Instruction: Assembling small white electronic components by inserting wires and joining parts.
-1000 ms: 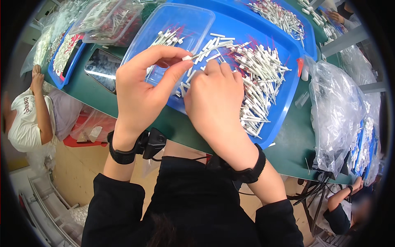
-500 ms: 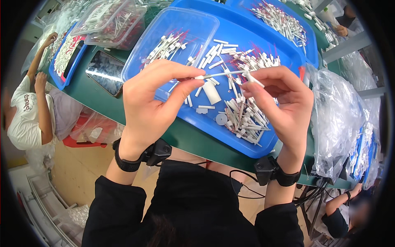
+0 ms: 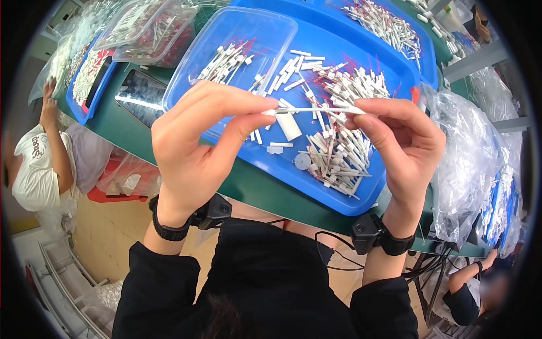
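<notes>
Above a blue tray (image 3: pixel 282 171), a thin grey-white rod (image 3: pixel 313 109) with white ends stretches level between my hands. My left hand (image 3: pixel 195 133) pinches its left end between thumb and forefinger. At the other end, my right hand (image 3: pixel 406 138) pinches a white tube on the rod; the fingertips partly hide the tube. Beneath lie many loose white tubes and red-wired rods (image 3: pixel 339 155), a white rectangular piece (image 3: pixel 289 127) and a small round disc (image 3: pixel 302 161). A clear plastic container (image 3: pixel 276 39) with similar rods (image 3: pixel 226 63) stands on the tray's left side.
A phone (image 3: pixel 138 93) lies on the green table left of the tray, near a lidded clear box (image 3: pixel 149 39). Another blue tray (image 3: pixel 430 62) stands behind. At right is a clear plastic bag (image 3: pixel 463 164). Co-workers sit left (image 3: pixel 42 161) and lower right (image 3: pixel 460 294).
My hands have moved slightly apart, the left one a little left and down, the right one rightward. The tube in my right hand, tilted before, now lies in line with the rod.
</notes>
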Motion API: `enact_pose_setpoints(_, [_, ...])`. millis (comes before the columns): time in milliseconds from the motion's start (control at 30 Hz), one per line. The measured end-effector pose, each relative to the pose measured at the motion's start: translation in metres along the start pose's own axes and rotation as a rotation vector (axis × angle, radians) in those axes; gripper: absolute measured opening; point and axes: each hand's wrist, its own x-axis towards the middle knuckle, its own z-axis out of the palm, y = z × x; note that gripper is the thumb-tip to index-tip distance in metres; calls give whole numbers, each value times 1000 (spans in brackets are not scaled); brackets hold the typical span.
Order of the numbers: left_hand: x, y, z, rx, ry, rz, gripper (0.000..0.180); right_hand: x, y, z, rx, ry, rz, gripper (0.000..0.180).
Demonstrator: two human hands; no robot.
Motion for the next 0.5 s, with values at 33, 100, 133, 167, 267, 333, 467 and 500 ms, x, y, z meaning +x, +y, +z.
enact_pose_setpoints(33, [0,0,0,9,-1,14,15,0,0,0,0,-1,0,17])
enact_pose_setpoints(100, [0,0,-1,16,-1,28,15,0,-3,1,-18,-8,-4,17])
enact_pose_setpoints(133, [0,1,0,15,4,27,15,0,-3,0,-19,-8,-4,17])
enact_pose_setpoints(167, [1,1,0,14,8,26,15,-1,-3,0,-37,-4,-22,17])
enact_pose_setpoints(267, [1,4,-1,57,-15,29,15,0,-2,0,-63,-1,-41,17])
enact_pose_setpoints(333, [2,3,-2,78,-21,51,15,0,-1,0,-74,-1,-44,17])
enact_pose_setpoints(467, [2,4,-2,135,-21,111,16,0,1,1,-137,5,-64,18])
enact_pose_setpoints(500, [3,5,-3,134,-21,112,16,0,0,1,-140,14,-54,19])
